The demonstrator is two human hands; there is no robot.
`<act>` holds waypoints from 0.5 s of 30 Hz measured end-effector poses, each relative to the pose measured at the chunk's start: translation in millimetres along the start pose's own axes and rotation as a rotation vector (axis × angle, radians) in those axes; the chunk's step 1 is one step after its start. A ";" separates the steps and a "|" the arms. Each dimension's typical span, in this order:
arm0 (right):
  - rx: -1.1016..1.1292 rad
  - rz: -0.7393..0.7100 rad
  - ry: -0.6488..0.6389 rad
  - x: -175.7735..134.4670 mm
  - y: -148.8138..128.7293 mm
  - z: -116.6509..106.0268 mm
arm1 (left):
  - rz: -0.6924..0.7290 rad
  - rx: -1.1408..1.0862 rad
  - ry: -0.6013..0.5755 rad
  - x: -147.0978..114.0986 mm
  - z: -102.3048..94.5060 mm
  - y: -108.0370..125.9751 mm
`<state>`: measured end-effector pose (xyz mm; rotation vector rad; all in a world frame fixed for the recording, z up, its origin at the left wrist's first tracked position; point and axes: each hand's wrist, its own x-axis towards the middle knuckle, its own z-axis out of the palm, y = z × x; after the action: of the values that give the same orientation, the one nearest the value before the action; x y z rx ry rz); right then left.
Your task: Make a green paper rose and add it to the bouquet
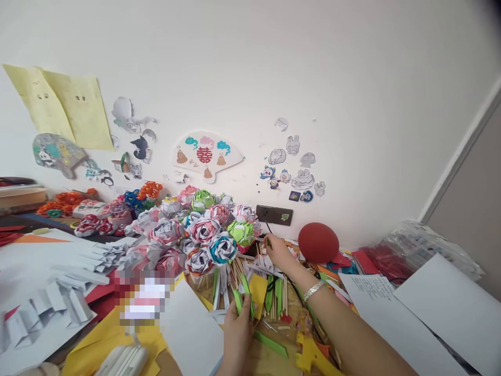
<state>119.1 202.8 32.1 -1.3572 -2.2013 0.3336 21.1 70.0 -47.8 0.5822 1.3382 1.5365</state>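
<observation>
Near the table's front, my left hand [237,326] is closed on a folded green paper strip [239,303]. My right hand [281,256], with a bracelet at its wrist, reaches farther back; its fingers are pinched beside a pile of paper pieces, and what they hold, if anything, I cannot make out. Folded paper flowers [205,231] in white, pink, green and blue form a large bunch left of the hands. Thin wooden sticks [284,297] lie between the hands, beside more green folded strips [278,296]. One loose green strip [271,344] lies right of my left wrist.
A yellow glue gun [313,355] lies under my right forearm. Behind it rests a red balloon-like ball [318,243]. White sheets [450,313] cover the right; folded white pieces [55,297] spread at left. A white device [123,360] sits in front.
</observation>
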 end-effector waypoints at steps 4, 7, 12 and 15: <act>0.178 0.058 0.036 -35.0 -3.2 -16.3 | 0.000 -0.071 -0.065 -2.1 0.1 0.2; 0.293 0.088 -0.003 -66.1 -7.6 -22.0 | -0.002 -0.094 -0.110 -2.8 0.1 0.4; 0.694 0.201 -0.147 -97.5 -16.8 -13.2 | -0.002 -0.066 -0.203 -1.2 1.1 -2.4; 0.695 0.234 -0.127 -100.4 -17.3 -1.1 | 0.005 -0.005 -0.261 0.0 1.7 -6.6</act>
<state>142.5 106.1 10.3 -1.2000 -1.7485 1.1726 24.8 70.2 -53.5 0.7554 1.1336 1.4132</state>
